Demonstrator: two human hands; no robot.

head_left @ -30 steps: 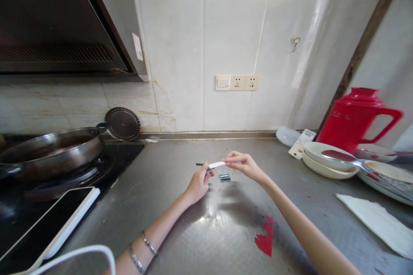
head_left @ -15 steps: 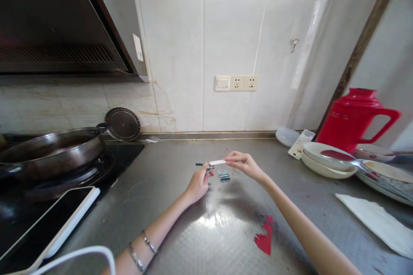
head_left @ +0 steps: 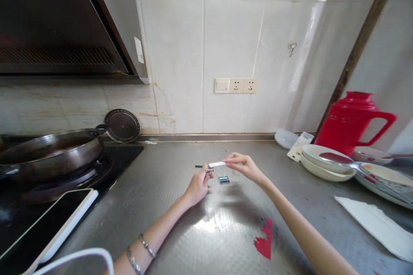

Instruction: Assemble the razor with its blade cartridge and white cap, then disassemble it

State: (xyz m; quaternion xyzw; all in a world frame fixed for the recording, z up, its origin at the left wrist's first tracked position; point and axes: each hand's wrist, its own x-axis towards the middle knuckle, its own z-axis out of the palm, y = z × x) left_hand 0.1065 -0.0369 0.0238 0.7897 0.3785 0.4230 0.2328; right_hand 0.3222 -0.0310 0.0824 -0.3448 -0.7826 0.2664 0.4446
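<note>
My left hand (head_left: 198,184) is closed around a small razor (head_left: 209,170). Its silver head shows at my fingertips, and a dark green bar (head_left: 198,166), which looks like its handle, pokes out on the left. Between the fingers and thumb of my right hand (head_left: 243,166) is a slim white stick (head_left: 217,164). The stick's far end reaches the razor head; whether they touch I cannot tell. Just below, on the steel counter (head_left: 180,240), lie small green-and-black razor cartridges (head_left: 223,178), seemingly in clear plastic.
A torn red scrap (head_left: 264,242) lies near my right forearm. Left are a pan (head_left: 51,150) on the hob and a phone (head_left: 48,232) with a white cable (head_left: 80,252). Right stand a red thermos jug (head_left: 350,122), stacked bowls (head_left: 325,169) and a folded white paper (head_left: 374,223).
Both hands keep nearly the same place and grip. The white stick stays against or close to the razor head. The view has tilted slightly.
</note>
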